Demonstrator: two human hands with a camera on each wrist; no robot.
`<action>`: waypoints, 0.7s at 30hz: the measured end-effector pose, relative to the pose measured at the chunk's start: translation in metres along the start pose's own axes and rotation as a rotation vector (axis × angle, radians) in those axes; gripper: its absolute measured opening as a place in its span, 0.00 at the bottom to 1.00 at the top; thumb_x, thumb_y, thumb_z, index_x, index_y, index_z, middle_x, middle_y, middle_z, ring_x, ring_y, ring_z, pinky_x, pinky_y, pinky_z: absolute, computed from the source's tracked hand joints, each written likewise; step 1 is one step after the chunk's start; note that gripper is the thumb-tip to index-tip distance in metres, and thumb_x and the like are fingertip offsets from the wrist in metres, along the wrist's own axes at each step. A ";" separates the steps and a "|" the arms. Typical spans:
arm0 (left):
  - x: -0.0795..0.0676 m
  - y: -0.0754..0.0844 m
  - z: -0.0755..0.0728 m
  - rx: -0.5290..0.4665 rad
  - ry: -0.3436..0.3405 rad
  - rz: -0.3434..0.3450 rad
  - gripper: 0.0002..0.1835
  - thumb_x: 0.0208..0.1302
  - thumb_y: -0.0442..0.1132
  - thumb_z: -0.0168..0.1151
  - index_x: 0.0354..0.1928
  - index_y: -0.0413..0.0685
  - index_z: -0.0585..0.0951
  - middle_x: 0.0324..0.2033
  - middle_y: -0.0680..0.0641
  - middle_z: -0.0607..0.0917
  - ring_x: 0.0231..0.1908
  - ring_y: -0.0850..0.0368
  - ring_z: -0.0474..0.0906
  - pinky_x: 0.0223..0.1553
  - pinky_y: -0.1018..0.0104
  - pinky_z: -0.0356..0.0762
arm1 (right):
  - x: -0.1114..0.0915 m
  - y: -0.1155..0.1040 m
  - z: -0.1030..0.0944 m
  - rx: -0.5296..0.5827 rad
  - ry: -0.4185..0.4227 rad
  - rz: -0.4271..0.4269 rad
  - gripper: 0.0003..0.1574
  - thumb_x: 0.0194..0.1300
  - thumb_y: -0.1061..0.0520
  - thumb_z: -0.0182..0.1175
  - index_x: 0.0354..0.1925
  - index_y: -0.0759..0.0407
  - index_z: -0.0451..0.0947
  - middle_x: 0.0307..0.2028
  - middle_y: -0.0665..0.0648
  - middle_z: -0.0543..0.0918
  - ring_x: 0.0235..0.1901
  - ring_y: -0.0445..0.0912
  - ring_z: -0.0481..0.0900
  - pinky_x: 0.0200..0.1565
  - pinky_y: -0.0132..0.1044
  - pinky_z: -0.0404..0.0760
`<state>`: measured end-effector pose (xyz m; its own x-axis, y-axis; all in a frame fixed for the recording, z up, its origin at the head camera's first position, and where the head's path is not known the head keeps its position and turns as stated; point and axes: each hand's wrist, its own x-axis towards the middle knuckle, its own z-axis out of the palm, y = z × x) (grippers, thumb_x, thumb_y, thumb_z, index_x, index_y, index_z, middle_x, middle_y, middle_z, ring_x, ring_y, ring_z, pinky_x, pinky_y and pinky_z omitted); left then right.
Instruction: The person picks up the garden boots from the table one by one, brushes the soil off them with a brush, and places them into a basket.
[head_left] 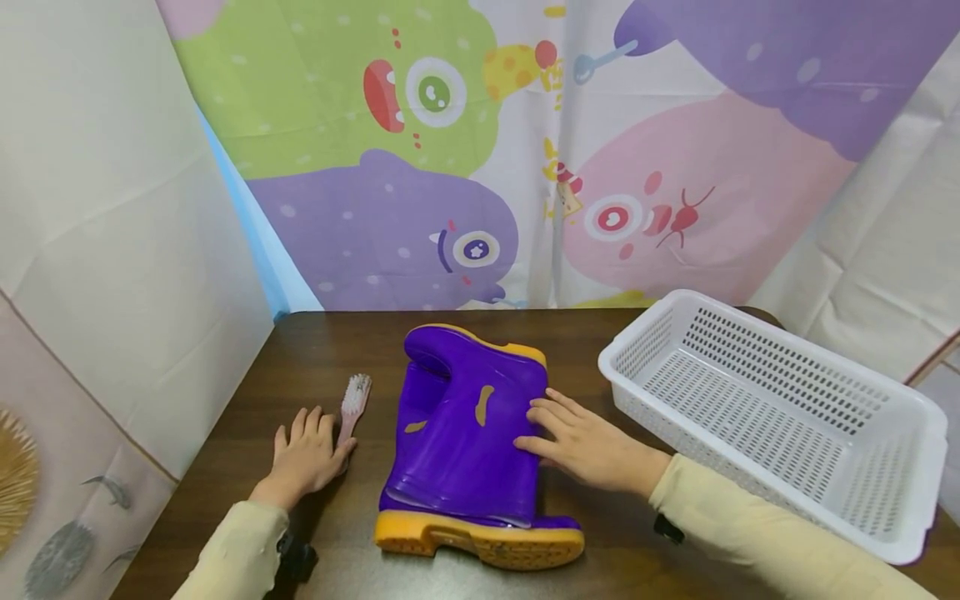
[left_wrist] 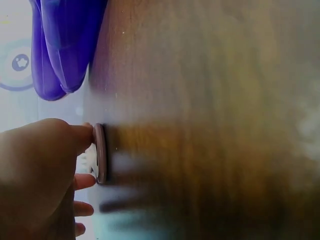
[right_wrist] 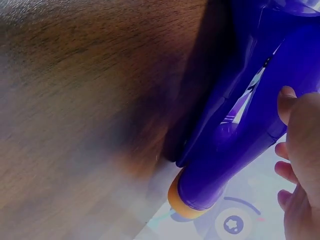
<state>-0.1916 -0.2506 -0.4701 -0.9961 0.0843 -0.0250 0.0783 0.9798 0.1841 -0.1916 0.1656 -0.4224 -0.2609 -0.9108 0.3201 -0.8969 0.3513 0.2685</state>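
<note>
A pair of purple rain boots (head_left: pixel 480 450) with yellow soles lies head to tail on the table, one over the other. Brown marks show on their shafts. My right hand (head_left: pixel 588 442) is at the right side of the boots, fingers spread and fairly straight, the fingertips at the upper boot's edge. To the left lies a pink brush (head_left: pixel 356 398) with white bristles. My left hand (head_left: pixel 306 458) is beside it, fingers extended and thumb at the handle. In the left wrist view the thumb touches the brush (left_wrist: pixel 100 152); a firm grip is not visible.
A white perforated plastic basket (head_left: pixel 757 400) stands at the right of the brown wooden table (head_left: pixel 330 342). Behind the table hangs a curtain (head_left: pixel 322 233) with cartoon monsters. Pale cloth (head_left: pixel 112 208) hangs at the left side.
</note>
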 end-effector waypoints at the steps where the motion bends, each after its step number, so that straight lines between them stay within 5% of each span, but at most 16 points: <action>1: 0.001 0.000 0.000 0.003 -0.007 -0.004 0.30 0.67 0.52 0.45 0.59 0.32 0.63 0.62 0.27 0.56 0.63 0.31 0.44 0.56 0.32 0.38 | 0.000 0.000 0.001 0.001 0.010 -0.007 0.18 0.70 0.50 0.45 0.54 0.49 0.72 0.49 0.61 0.70 0.57 0.56 0.65 0.62 0.51 0.54; 6: 0.004 0.003 -0.002 -0.017 -0.006 -0.013 0.25 0.67 0.45 0.45 0.55 0.28 0.64 0.61 0.26 0.55 0.63 0.31 0.43 0.56 0.32 0.40 | 0.002 0.001 0.002 0.030 0.036 -0.023 0.25 0.74 0.47 0.31 0.52 0.49 0.74 0.44 0.57 0.71 0.50 0.50 0.68 0.60 0.52 0.57; 11: 0.010 0.009 -0.006 -0.082 -0.038 -0.069 0.25 0.64 0.40 0.44 0.50 0.20 0.63 0.60 0.24 0.52 0.62 0.30 0.40 0.55 0.32 0.43 | 0.002 0.003 -0.001 0.055 0.022 -0.028 0.17 0.68 0.49 0.50 0.52 0.49 0.74 0.44 0.56 0.71 0.49 0.48 0.68 0.61 0.52 0.57; 14: 0.015 0.009 -0.010 -0.122 -0.099 -0.126 0.24 0.59 0.38 0.44 0.48 0.19 0.64 0.58 0.22 0.52 0.60 0.28 0.40 0.53 0.32 0.46 | 0.003 0.001 -0.004 0.074 0.013 -0.038 0.23 0.59 0.49 0.61 0.53 0.49 0.73 0.43 0.55 0.71 0.48 0.48 0.68 0.61 0.52 0.57; 21: 0.020 0.009 -0.020 -0.142 -0.199 -0.214 0.17 0.52 0.38 0.46 0.35 0.26 0.69 0.40 0.29 0.60 0.46 0.31 0.52 0.42 0.39 0.52 | 0.010 -0.009 -0.018 0.158 -0.003 -0.131 0.24 0.59 0.44 0.60 0.53 0.46 0.73 0.44 0.51 0.70 0.49 0.44 0.68 0.61 0.50 0.58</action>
<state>-0.2119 -0.2434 -0.4494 -0.9609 -0.0735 -0.2669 -0.1525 0.9452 0.2886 -0.1803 0.1570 -0.4052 -0.1395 -0.9472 0.2888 -0.9680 0.1919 0.1616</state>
